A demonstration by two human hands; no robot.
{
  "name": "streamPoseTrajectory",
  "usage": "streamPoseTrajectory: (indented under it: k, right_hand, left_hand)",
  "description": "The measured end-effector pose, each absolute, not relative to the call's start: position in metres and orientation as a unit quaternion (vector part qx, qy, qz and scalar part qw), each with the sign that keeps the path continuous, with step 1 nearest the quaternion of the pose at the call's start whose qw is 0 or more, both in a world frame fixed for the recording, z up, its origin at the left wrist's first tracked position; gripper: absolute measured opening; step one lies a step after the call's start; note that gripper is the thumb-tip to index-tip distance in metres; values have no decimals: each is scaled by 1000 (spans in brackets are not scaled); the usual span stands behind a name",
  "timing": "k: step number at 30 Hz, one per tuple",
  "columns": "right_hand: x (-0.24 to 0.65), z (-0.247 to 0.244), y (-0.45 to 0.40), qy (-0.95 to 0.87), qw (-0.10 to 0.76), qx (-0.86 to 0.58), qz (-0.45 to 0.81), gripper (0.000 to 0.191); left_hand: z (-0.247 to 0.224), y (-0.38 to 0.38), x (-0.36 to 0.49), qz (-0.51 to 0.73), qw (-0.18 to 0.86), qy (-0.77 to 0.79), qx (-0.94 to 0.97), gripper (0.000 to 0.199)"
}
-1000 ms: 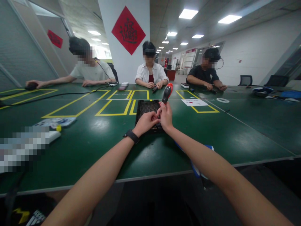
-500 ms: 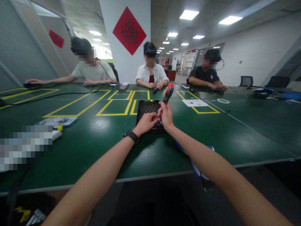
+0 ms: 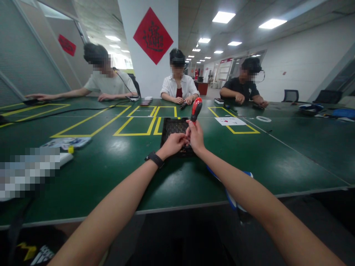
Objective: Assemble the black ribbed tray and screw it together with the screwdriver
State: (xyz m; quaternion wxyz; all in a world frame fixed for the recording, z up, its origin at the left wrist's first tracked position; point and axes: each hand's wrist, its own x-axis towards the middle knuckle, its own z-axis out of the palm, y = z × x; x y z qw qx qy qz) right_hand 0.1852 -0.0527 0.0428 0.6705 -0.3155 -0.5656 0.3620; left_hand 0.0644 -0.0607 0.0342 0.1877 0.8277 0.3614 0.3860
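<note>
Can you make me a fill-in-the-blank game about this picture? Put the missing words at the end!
1. The right hand holds a red-and-black screwdriver with its handle end pointing ____.
2. The black watch is worn on the person's own ____ side.
3. The tray beneath the left hand is coloured ____.
4. The rectangles marked on the green table are coloured ____.

Missing words: up, left, black, yellow.

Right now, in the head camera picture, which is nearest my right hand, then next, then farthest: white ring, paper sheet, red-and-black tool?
1. Red-and-black tool: held in your right hand.
2. Paper sheet: right of that hand.
3. White ring: farther right.
</note>
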Motion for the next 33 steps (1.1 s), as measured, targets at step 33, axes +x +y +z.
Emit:
streamPoseTrajectory:
  k: [33]
  right_hand:
    - [185,43,-49,-536,696,-309,364,27]
  left_hand:
    - [28,-55,64,423,225,362,800,14]
